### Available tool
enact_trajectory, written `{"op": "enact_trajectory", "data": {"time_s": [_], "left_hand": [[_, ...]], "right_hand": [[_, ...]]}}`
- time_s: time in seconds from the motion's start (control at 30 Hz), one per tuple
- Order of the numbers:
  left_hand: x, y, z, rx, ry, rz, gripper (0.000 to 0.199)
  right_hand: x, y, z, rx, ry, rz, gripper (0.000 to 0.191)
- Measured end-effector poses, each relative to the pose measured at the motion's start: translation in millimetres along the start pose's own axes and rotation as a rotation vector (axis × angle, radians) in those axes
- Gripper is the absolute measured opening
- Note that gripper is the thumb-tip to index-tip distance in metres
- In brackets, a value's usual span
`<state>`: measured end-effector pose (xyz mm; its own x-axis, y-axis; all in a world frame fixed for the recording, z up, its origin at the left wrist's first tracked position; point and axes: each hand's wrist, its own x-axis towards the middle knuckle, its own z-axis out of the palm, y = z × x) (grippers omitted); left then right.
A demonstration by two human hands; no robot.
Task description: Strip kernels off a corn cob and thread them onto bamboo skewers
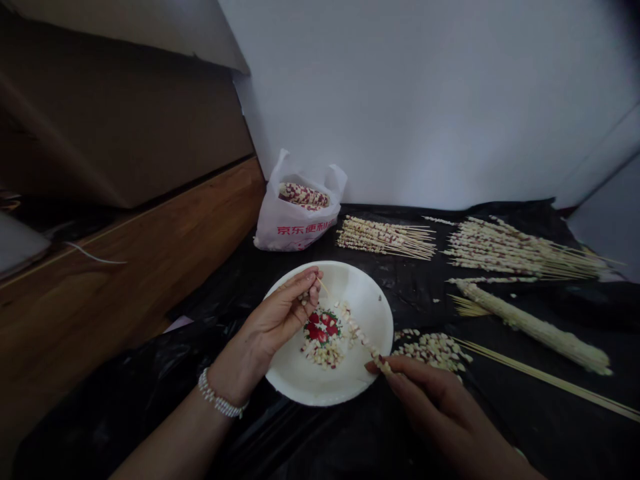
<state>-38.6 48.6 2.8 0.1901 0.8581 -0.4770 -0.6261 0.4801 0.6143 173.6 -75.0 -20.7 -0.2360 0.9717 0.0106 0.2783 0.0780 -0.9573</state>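
Note:
A thin wooden skewer [356, 331] threaded with pale and dark-red corn kernels slants across a white bowl [380, 313]. My right hand [440, 407] is closed around its lower, kernel-covered end at the bowl's right rim. Over the bowl's left side, my left hand [280, 313], with a beaded bracelet at the wrist, pinches at the bare upper tip. Its curled fingers seem to hold a few small kernels, partly hidden. Loose kernels [325, 357] lie in the bowl over a red and green printed pattern.
A plastic bag [295, 227] holding corn cobs stands behind the bowl. Filled skewers [383, 237] and a larger bundle [500, 250] lie at the back right. Nearer are a stripped cob [540, 327], bare skewers [550, 380] and a kernel pile [433, 350] on black plastic sheeting [400, 440].

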Motion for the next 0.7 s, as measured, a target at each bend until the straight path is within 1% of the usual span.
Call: {"op": "enact_trajectory", "data": {"time_s": [0.2,0.33,0.4,0.6,0.7], "left_hand": [[-1.5,-1.0,4.5,0.016,0.028,0.016,0.015],[-3.0,-3.1,6.6,0.023,0.026,0.015,0.013],[-3.9,-3.1,6.4,0.018,0.008,0.008,0.013],[-5.2,-0.9,3.8,-0.021,-0.106,-0.026,0.02],[-4.5,-1.5,2.8,-0.028,-0.121,-0.041,0.015]], "right_hand": [[-2.3,-2.4,1.0,0.007,-0.006,0.031,0.035],[-2.8,0.0,2.0,-0.019,-0.005,0.015,0.035],[-3.2,1.1,2.1,-0.032,0.01,-0.006,0.033],[-1.7,-2.9,0.2,-0.031,0.01,-0.043,0.032],[-0.5,-3.6,0.4,-0.032,0.015,-0.063,0.03]]}}
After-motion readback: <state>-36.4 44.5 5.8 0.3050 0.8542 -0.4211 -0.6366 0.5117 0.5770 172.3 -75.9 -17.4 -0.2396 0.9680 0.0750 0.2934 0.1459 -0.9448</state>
